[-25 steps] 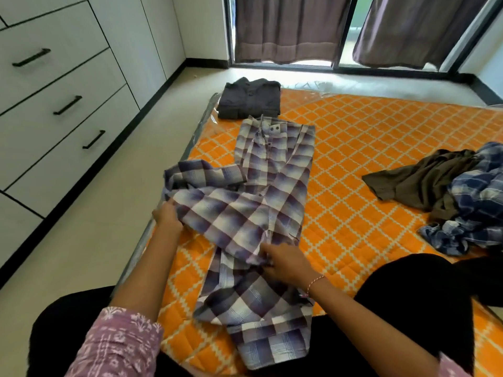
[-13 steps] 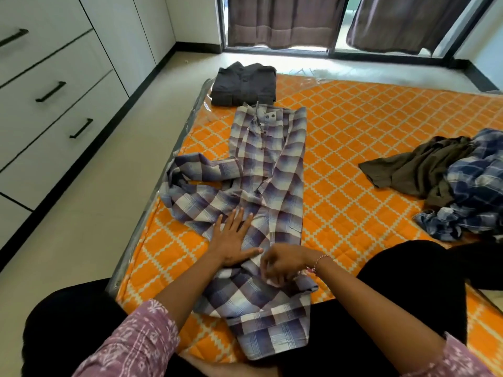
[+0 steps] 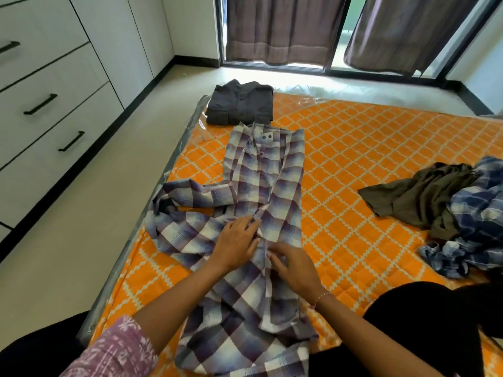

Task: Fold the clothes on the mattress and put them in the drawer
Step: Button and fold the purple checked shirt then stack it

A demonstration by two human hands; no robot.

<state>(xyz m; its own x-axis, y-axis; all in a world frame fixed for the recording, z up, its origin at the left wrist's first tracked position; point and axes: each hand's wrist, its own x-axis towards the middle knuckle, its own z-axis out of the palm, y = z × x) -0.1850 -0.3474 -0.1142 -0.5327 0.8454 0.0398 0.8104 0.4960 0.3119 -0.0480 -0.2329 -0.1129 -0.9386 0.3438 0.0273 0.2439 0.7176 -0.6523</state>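
Nearest the camera, a purple-and-white plaid button shirt [image 3: 261,240] lies lengthwise on the orange diamond-quilted mattress [image 3: 367,164], its hem toward the person and its collar pointing away toward the window. Both hands work at its middle. The left hand [image 3: 236,246] rests flat on the cloth, fingers straight and spread, pressing down just left of the shirt's centre line. The right hand [image 3: 295,265] sits just beside it on the right, fingers curled, seemingly pinching a fold of fabric near the placket, though the exact grip is hard to read.

The relation that matters: the shirt's long axis runs straight away from the person, and its one loose sleeve sprawls rumpled to the left, toward the mattress edge. That sleeve lies on the left hand's side and nearer to it, so that hand looks best placed to bring it across the body, while the right side already looks tucked in.

Farther out, to the right, an olive-brown garment [image 3: 419,202] and a blue checked shirt [image 3: 479,213] lie crumpled together, not yet folded. Beyond the plaid collar, a dark grey folded shirt [image 3: 241,106] sits at the mattress's far corner. Along the left wall stand white drawers with black bar handles [image 3: 40,104], all closed.
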